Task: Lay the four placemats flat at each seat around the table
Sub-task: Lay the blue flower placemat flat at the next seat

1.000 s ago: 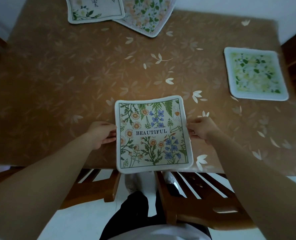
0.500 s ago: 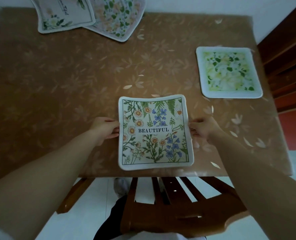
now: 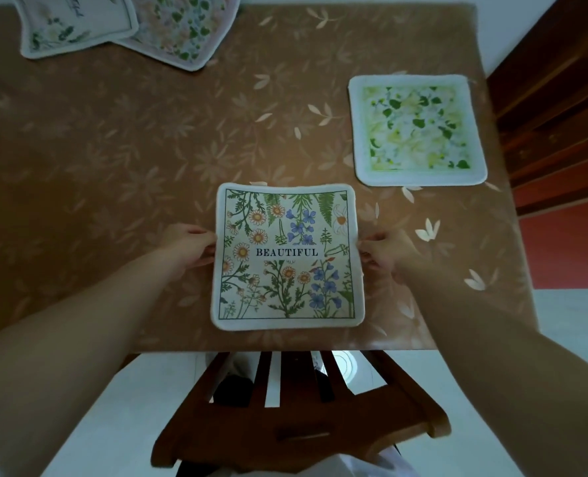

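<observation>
A square placemat with flowers and the word BEAUTIFUL [image 3: 287, 256] is at the near edge of the table [image 3: 113, 149], over the brown leaf-patterned cloth. My left hand [image 3: 189, 246] pinches its left edge and my right hand [image 3: 385, 251] pinches its right edge. A green and yellow placemat [image 3: 416, 129] lies flat at the right side of the table. Two more placemats lie overlapped at the far left corner: a white one with script [image 3: 75, 25] on top of a pink floral one [image 3: 185, 29].
A wooden chair [image 3: 296, 421] stands pushed in right below the near table edge, between me and the table. Dark wooden furniture [image 3: 557, 108] stands close to the table's right side. White floor shows beneath the chair.
The held placemat has shifted a little further onto the table, away from the near edge. My view has moved right, so the chair is now centred under it. Both hands keep their grip.
</observation>
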Demonstrator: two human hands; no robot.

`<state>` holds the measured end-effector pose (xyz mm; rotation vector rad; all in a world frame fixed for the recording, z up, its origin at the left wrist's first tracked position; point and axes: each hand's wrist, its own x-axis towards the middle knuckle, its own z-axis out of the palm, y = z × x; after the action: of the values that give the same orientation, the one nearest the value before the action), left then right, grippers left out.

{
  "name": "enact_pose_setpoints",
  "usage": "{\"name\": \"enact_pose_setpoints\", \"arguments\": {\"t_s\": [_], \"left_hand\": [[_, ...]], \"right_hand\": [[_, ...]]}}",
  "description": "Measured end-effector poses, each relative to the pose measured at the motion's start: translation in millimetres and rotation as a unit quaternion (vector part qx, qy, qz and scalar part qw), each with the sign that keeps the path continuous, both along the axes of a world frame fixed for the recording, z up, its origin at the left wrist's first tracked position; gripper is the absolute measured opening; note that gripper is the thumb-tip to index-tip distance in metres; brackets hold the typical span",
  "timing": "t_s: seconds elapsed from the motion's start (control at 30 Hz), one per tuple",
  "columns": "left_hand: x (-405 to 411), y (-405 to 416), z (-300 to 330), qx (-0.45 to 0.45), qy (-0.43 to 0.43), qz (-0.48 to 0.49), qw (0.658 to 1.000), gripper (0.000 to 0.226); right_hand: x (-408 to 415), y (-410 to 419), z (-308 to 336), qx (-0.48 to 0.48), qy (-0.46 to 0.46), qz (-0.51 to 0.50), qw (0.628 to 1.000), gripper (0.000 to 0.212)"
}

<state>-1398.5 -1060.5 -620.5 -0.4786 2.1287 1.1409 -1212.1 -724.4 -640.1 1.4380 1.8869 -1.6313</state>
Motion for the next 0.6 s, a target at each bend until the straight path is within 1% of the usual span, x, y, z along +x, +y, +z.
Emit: {"name": "enact_pose_setpoints", "arguments": {"t_s": [0.17, 0.27, 0.37, 0.43, 0.47, 0.57, 0.6], "left_hand": [[1, -2, 1, -0.004, 0.025, -0.006, 1.0, 0.004], [3, -2, 0, -0.001, 0.026, -0.007, 1.0, 0.003], [5, -2, -2, -0.002, 0.023, -0.018, 1.0, 0.01], [6, -1, -3, -0.006, 0.024, -0.022, 0.999, 0.011], [6, -1, -4, -0.007, 0.024, -0.023, 0.999, 0.011], [7, 2, -5, -0.005, 0.023, -0.028, 0.999, 0.009], [7, 3, -5, -0.006, 0.025, -0.032, 0.999, 0.008]], "right_hand": [[-5, -3, -8, 0.016, -0.001, 0.026, 1.0, 0.006], [-4, -3, -11, 0.021, -0.002, 0.019, 1.0, 0.005], [-1, -3, -12, 0.02, 0.001, 0.01, 1.0, 0.002], [0, -2, -12, 0.024, 0.003, 0.01, 1.0, 0.007], [1, -2, -12, 0.027, 0.003, 0.012, 1.0, 0.008], [3, 0, -14, 0.036, -0.005, 0.011, 0.999, 0.002], [4, 1, -15, 0.04, -0.007, 0.011, 0.999, 0.004]]}}
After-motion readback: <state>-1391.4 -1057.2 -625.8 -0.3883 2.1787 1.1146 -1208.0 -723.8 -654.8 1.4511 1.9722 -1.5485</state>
